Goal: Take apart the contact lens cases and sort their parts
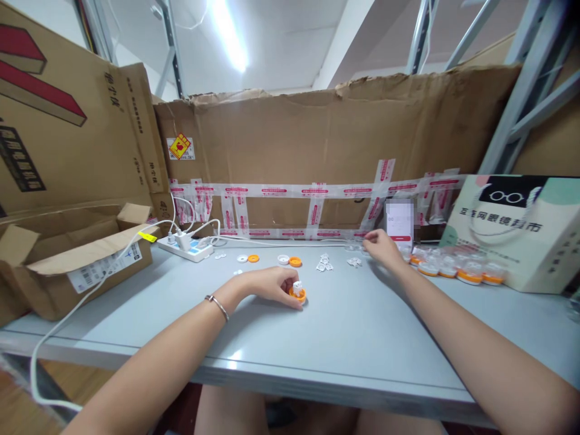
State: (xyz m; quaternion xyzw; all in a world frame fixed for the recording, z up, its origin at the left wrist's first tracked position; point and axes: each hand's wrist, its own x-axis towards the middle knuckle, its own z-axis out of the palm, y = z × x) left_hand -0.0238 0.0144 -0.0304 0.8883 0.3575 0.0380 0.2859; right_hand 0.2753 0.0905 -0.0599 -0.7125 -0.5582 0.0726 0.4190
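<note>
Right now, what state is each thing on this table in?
left hand, closed around the orange cap on the table.
right hand, stretched to the table's far edge; grip unclear.
power strip, chargers plugged in.
cardboard box, flaps open.
phone, screen lit, propped upright.
paper bag, standing upright.

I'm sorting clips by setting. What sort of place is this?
Probably an assembly or packing bench in a storeroom: grey table walled with taped cardboard, metal shelving behind, a row of orange-based cases by the right hand, another orange case in the left hand.
</note>
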